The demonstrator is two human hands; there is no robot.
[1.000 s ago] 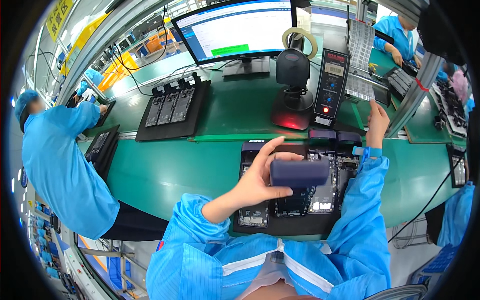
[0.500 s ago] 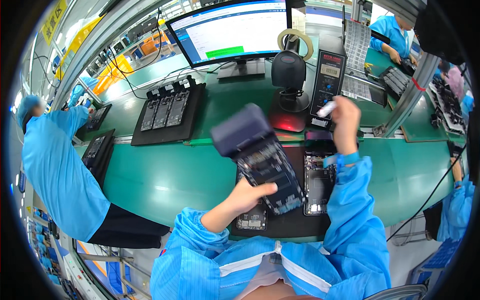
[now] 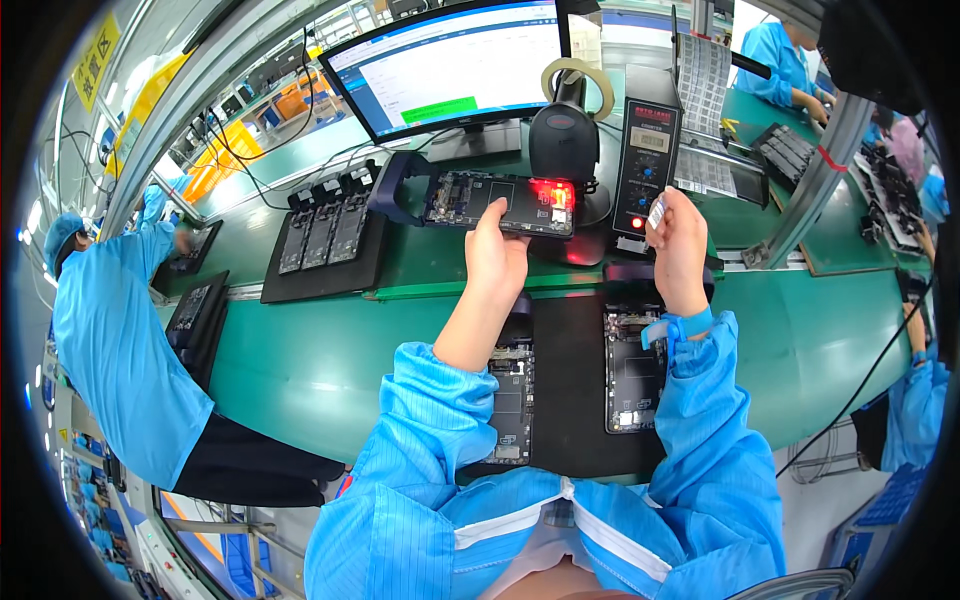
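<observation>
My left hand (image 3: pixel 496 255) grips a black handheld terminal (image 3: pixel 462 205) with its circuit board exposed, thumb on top. The terminal lies sideways in the air, its right end lit red in front of a black barcode scanner (image 3: pixel 564 145) on a stand. A small white label (image 3: pixel 656 214) is pinched in the fingers of my right hand (image 3: pixel 682 245), close to the label counter box (image 3: pixel 648 165). A blue band circles my right wrist. Below, two more opened terminals, one left (image 3: pixel 513 405) and one right (image 3: pixel 630 385), lie on a black mat (image 3: pixel 572 390).
Behind the scanner stands a monitor (image 3: pixel 450 70); a tape roll (image 3: pixel 603 88) hangs on the scanner. Several opened terminals (image 3: pixel 325 235) rest on a black board at the left. A strip of printed labels (image 3: pixel 703 90) runs beside the counter. Co-workers in blue (image 3: pixel 120 340) work on both sides.
My left hand has carried the terminal up from over the mat and turned it sideways to the scanner. My right hand, still holding the label, has dropped slightly and shifted a little left.
</observation>
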